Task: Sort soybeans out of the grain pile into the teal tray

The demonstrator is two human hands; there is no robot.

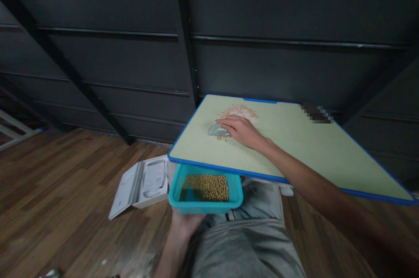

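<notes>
My left hand [188,222] holds a turquoise plastic tub [206,209] from below, just under the table's front edge. Soybeans [209,187] cover most of the tub's bottom. On the pale yellow tabletop [294,147] with a blue rim, my right hand [240,129] grips a clear protractor [215,130], fingers closed over its right part. A few beans [223,138] lie at the protractor's near side. Beyond the hand spreads a pile of small orange and whitish grains [238,110].
An opened white box [152,182] lies on the wooden floor [81,182] to the left. Dark metal panels [262,68] stand right behind the table. A blurred-out dark object [317,113] sits at the table's far right edge. A white metal frame [16,132] is at far left.
</notes>
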